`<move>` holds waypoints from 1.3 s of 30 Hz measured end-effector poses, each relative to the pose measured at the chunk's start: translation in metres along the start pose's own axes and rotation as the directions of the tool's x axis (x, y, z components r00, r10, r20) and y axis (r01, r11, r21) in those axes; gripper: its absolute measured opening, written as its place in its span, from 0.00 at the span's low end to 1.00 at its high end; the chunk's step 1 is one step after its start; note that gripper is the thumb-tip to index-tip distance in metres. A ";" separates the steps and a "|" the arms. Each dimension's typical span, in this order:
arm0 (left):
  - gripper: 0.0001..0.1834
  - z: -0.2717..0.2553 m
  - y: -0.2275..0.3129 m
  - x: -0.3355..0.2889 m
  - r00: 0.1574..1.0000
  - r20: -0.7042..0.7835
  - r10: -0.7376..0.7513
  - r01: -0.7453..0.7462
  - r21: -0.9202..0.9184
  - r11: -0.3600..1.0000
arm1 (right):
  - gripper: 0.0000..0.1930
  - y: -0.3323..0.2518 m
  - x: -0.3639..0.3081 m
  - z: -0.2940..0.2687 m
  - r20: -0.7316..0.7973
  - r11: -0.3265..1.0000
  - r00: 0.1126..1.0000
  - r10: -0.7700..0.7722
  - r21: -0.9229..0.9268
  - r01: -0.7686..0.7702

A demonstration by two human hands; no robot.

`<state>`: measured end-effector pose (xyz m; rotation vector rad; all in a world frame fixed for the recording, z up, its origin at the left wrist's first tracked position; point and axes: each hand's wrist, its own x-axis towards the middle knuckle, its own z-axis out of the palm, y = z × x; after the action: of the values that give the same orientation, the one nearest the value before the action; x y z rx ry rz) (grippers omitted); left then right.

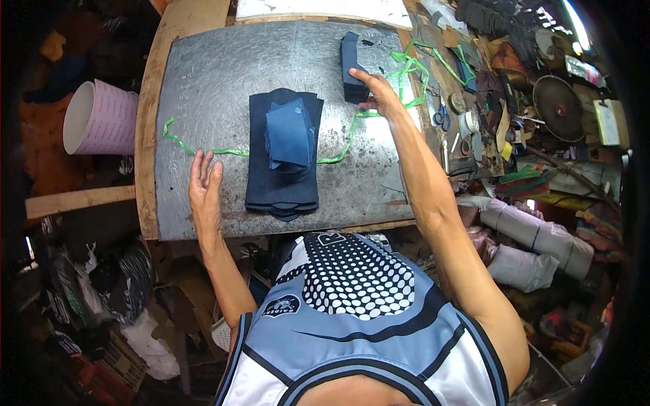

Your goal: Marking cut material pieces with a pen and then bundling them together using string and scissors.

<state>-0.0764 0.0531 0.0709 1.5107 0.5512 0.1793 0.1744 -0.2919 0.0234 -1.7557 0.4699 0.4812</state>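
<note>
A pile of dark navy cut pieces (261, 183), seemingly leather or fabric, lies on the metal-topped table. On it rests a smaller stack of blue cut pieces (288, 132). A bright green string (338, 157) runs beneath the pile and sticks out on both sides. My left hand (205, 183) is held palm inward with fingers stretched, close to the string's left part, and holds nothing. Farther off at the right, my right hand (380, 95) grips the near end of a thick stack of narrow dark blue pieces (350, 61), fingers on top and thumb at its near side.
Scissors (441, 118), tape rolls (458, 103) and scraps crowd the right edge of the metal sheet (203, 74). Loose green string (409, 68) lies in loops beside the right-hand stack. A white roll (101, 118) stands left of the table, and wrapped bundles (535, 233) lie at right.
</note>
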 end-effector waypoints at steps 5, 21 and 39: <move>0.35 0.008 0.032 0.004 0.999 0.031 0.026 -0.027 0.029 0.999 | 0.52 -0.011 -0.004 -0.019 0.060 0.978 0.998 -0.019 -0.207 0.031; 0.32 -0.020 0.028 -0.038 0.994 -0.064 0.086 -0.091 -0.078 0.993 | 0.44 -0.097 0.088 -0.036 0.475 0.669 0.878 -0.067 -0.631 0.392; 0.31 -0.043 0.008 -0.026 0.980 -0.181 0.079 -0.094 -0.072 0.993 | 0.45 -0.114 0.104 -0.033 0.573 0.692 0.812 0.111 -0.631 0.350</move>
<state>-0.1162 0.0807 0.0861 1.4497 0.6133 0.4023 0.3258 -0.3047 0.0650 -2.2233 -0.3519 1.1770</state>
